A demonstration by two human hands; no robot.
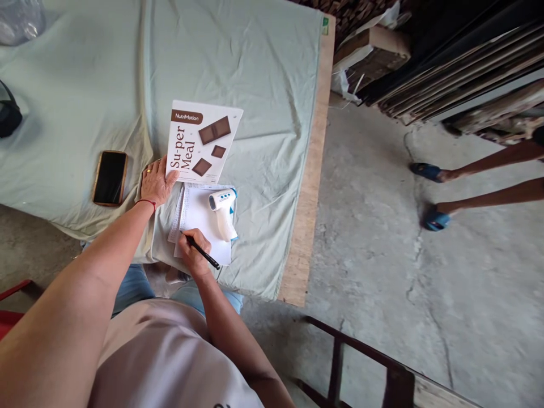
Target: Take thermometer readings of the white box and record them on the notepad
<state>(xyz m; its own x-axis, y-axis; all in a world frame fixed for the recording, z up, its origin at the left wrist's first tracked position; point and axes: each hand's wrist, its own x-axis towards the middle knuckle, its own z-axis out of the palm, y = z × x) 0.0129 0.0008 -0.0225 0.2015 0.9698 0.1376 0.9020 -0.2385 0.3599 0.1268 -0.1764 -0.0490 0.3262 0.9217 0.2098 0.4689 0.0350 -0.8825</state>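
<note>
My left hand (156,182) grips the lower left corner of a white box (225,153) printed "NutriMotion Su-per Meal" with brown squares, thumb on its front. In my right hand (194,252) is a black pen (204,252), its upper end pointing down and right; the hand rests at the left side of a blank white sheet (199,209). Printed pages show beneath that sheet's left edge. A white and blue infrared thermometer (223,212) lies on the sheet, right of the pen hand.
A phone (110,178) lies left of my left hand on the cloth-covered table (263,238). A black object (9,116) and clear plastic (20,21) are farther left. Another person's legs (488,178) in blue slippers stand at right. A dark metal frame (361,354) is at lower right.
</note>
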